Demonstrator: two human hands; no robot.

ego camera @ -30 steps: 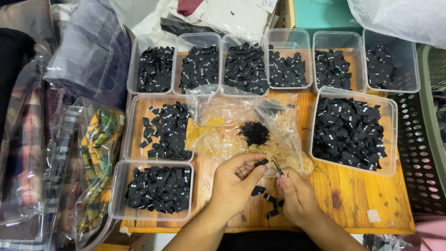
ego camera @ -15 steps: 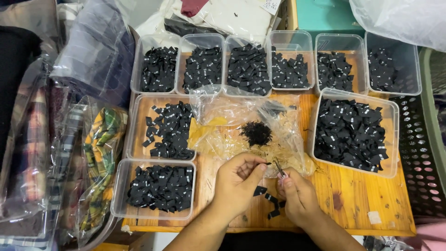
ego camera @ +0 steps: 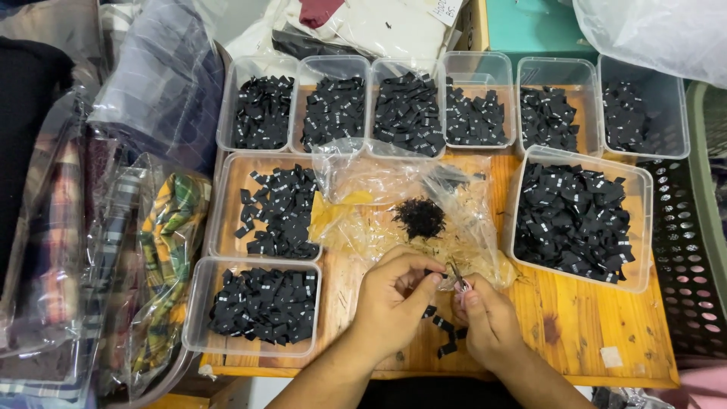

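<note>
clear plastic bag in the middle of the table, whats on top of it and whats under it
On the clear plastic bag sits a dark clump of thread scraps. Yellowish film and the wooden table show through it. Its near edge is hidden behind the left hand and right hand.

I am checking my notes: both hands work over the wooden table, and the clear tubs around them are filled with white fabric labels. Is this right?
Not quite. The head view shows the clear tubs hold black labels, not white ones. The rest stands: the left hand and right hand work over the wooden table.
</note>
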